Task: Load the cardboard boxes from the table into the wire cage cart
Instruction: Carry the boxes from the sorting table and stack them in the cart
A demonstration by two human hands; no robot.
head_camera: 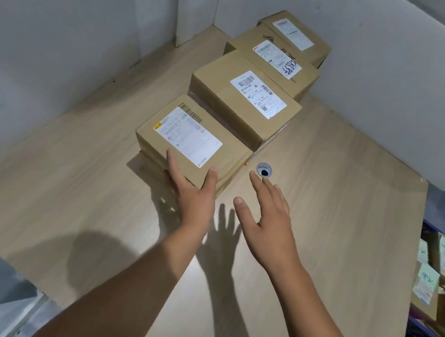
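Several brown cardboard boxes with white shipping labels stand in a row on the wooden table (61, 199), running from the middle toward the far corner. The nearest box (189, 144) rests on a flatter box beneath it. Behind it are a second box (242, 97), a third box (275, 62) and a farthest box (295, 35). My left hand (193, 193) lies against the near front corner of the nearest box, fingers spread on its top and side. My right hand (268, 221) hovers open over the table just right of that box, holding nothing.
A round cable grommet (264, 170) is set in the tabletop beside the nearest box. White partition walls (392, 94) enclose the table at the back and left. At the right edge, a dark cart (436, 295) holds several labelled boxes.
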